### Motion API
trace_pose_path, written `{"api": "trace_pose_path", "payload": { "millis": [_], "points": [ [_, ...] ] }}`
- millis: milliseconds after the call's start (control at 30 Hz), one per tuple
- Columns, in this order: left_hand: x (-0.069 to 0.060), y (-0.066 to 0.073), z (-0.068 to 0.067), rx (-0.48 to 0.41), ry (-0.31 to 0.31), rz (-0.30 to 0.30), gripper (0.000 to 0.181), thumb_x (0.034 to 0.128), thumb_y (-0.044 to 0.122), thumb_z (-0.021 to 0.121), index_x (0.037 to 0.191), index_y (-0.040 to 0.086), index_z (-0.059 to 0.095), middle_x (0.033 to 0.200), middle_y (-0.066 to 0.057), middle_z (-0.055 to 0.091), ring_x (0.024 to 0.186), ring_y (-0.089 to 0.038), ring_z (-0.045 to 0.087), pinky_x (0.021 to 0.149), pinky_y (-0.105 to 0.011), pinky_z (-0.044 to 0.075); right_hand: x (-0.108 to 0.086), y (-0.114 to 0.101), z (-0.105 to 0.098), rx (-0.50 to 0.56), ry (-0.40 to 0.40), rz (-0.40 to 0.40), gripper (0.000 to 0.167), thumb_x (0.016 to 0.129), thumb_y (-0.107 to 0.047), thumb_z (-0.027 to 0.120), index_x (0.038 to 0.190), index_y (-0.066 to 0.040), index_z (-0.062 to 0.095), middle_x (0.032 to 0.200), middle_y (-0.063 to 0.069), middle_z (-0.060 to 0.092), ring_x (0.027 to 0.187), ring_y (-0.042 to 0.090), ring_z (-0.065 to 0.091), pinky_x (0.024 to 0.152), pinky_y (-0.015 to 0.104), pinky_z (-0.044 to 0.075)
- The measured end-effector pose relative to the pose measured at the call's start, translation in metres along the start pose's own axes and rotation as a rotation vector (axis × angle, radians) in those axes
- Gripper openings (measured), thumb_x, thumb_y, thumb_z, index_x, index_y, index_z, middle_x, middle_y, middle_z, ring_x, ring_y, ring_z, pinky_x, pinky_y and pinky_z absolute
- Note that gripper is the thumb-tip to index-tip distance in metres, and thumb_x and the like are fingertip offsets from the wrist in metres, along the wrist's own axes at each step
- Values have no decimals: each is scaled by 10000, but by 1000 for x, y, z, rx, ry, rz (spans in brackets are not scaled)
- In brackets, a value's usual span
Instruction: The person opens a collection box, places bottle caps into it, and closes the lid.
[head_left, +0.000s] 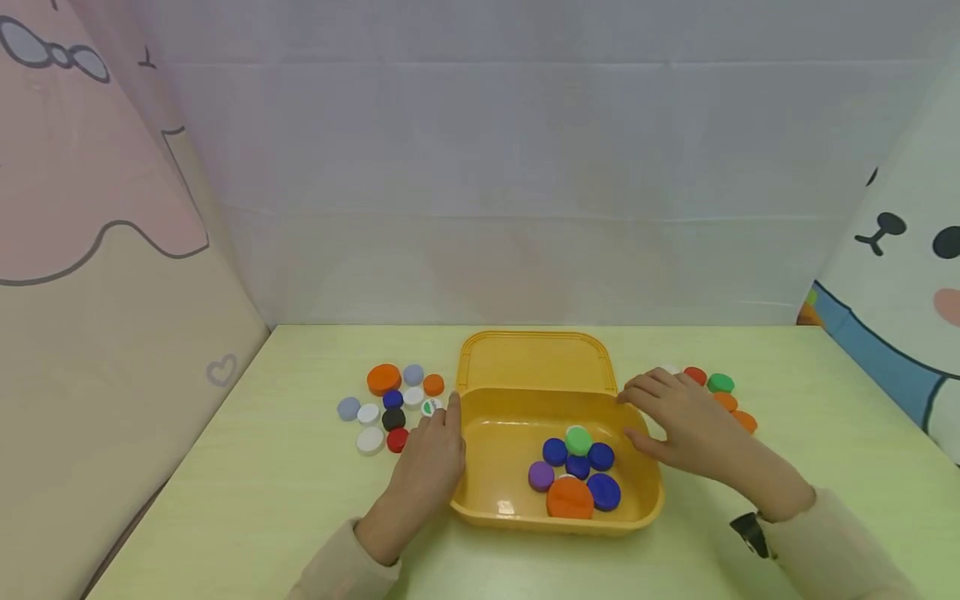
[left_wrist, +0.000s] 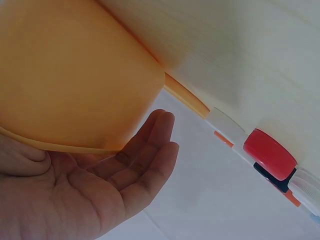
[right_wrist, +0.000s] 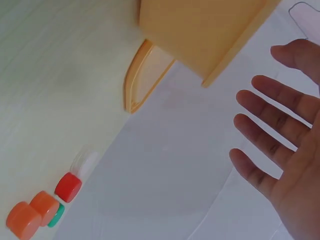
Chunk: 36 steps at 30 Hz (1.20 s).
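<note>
A yellow plastic box [head_left: 495,467] stands in front of me with several bottle caps inside: blue, purple, green, white and a large orange cap [head_left: 570,498]. My left hand [head_left: 431,458] grips the box's left rim; in the left wrist view the thumb goes over the edge while the other fingers [left_wrist: 162,130] lie outside the wall. Over the right rim hovers my right hand [head_left: 678,421], its fingers spread and holding nothing. The right wrist view shows that hand [right_wrist: 295,135] apart from the box wall [right_wrist: 195,35].
Behind the box lies a flat yellow lid [head_left: 536,362]. Several loose caps, among them a black cap [head_left: 393,418], are spread to the left. More caps, including a green cap [head_left: 721,382], lie to the right, partly hidden by my hand. A pale curtain [head_left: 525,192] hangs behind the table.
</note>
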<state>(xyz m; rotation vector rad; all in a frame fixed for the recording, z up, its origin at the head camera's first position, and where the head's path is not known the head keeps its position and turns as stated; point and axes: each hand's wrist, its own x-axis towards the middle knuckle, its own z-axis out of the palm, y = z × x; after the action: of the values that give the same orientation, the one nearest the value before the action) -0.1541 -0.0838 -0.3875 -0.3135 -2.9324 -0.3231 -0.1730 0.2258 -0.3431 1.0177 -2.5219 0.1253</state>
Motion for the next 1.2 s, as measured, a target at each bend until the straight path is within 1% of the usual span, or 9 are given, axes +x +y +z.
{"api": "trace_pose_path", "payload": {
  "millis": [100, 167, 233, 333, 567, 733, 833, 1000, 1200],
  "points": [
    [0, 0, 0, -4, -9, -9, 471, 900, 133, 476, 1338, -10, 378, 1018, -157, 577, 776, -251, 509, 723, -360, 477, -5, 14, -2, -18, 56, 9, 306, 677, -217, 750, 941, -108, 639, 937, 22, 621, 886, 211, 548, 701, 399, 467],
    [0, 0, -1, -8, -16, -15, 476, 901, 133, 475, 1345, -5, 371, 1022, -155, 575, 777, -248, 506, 727, -358, 476, -10, 23, -3, -36, 74, 30, 309, 673, -209, 749, 942, -106, 638, 942, 36, 624, 880, 226, 548, 683, 407, 458],
    [1, 0, -1, -10, -24, -20, 481, 904, 136, 474, 1352, 0, 364, 1027, -153, 573, 779, -246, 503, 730, -356, 475, -15, 32, -3, -47, 76, 64, 320, 663, -201, 753, 943, -99, 637, 942, 47, 627, 876, 240, 545, 669, 412, 452],
    [2, 0, -1, -11, -38, -26, 488, 904, 140, 481, 1356, 3, 359, 1033, -151, 570, 779, -242, 499, 730, -355, 475, -23, 45, -3, -58, 48, 137, 326, 662, -204, 758, 942, -88, 639, 932, 62, 630, 852, 246, 538, 646, 404, 439],
    [2, 1, -1, -13, -34, -24, 485, 900, 133, 485, 1351, 1, 365, 1025, -150, 570, 772, -243, 498, 718, -355, 469, -45, 73, -3, -60, -72, 313, 309, 698, -228, 746, 943, -66, 648, 933, 105, 630, 832, 301, 535, 634, 460, 446],
    [2, 1, -1, -18, -40, -29, 483, 903, 135, 482, 1352, 3, 361, 1025, -149, 567, 769, -242, 492, 717, -356, 467, -61, 88, -2, -64, -170, 419, 370, 739, -292, 705, 991, -28, 640, 976, 155, 626, 853, 340, 533, 651, 494, 440],
    [2, 1, -2, -19, -44, -31, 483, 903, 137, 478, 1352, 2, 360, 1023, -149, 565, 769, -243, 492, 717, -358, 467, -70, 97, 0, -73, -230, 447, 432, 736, -343, 702, 1009, -16, 627, 991, 173, 620, 852, 350, 532, 646, 502, 440],
    [2, 1, -2, -22, -46, -31, 485, 904, 139, 479, 1353, 1, 359, 1029, -151, 564, 770, -243, 491, 719, -356, 469, -80, 107, 3, -51, -340, 497, 497, 724, -423, 696, 1003, -19, 620, 976, 180, 611, 828, 349, 525, 622, 505, 429],
    [1, 1, -3, -28, -42, -29, 482, 907, 137, 474, 1354, -1, 356, 1039, -156, 565, 785, -251, 497, 732, -360, 471, -87, 112, 7, -32, -412, 525, 458, 726, -449, 680, 923, -38, 629, 897, 127, 608, 757, 294, 508, 563, 444, 421]
  ]
}}
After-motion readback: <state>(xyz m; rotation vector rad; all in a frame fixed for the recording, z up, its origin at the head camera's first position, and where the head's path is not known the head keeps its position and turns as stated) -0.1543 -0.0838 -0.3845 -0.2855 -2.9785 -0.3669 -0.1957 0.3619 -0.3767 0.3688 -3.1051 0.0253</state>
